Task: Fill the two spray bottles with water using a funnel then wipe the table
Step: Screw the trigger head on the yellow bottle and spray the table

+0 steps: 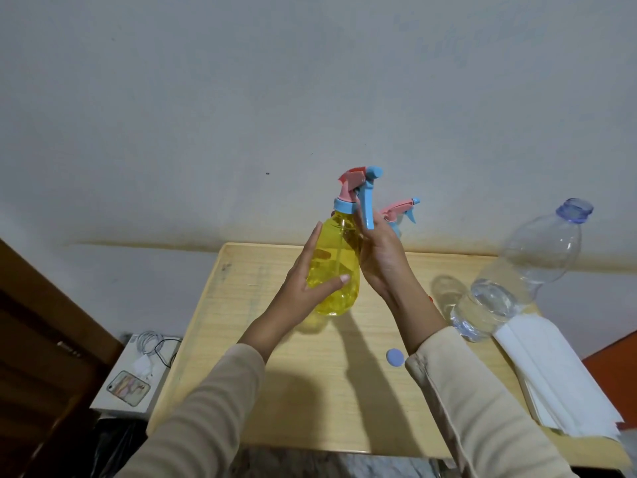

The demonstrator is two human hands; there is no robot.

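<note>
One yellow spray bottle (336, 263), pink-blue trigger head (362, 182), left grip (303, 281) clasping it, right grip (382, 260) hold unclear.

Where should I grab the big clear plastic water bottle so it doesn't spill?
Grip the clear plastic water bottle round its narrower waist, coming from its left side, where the wooden table is bare. White paper towels crowd its right, and its mouth is uncapped, so probably keep it upright.
</note>
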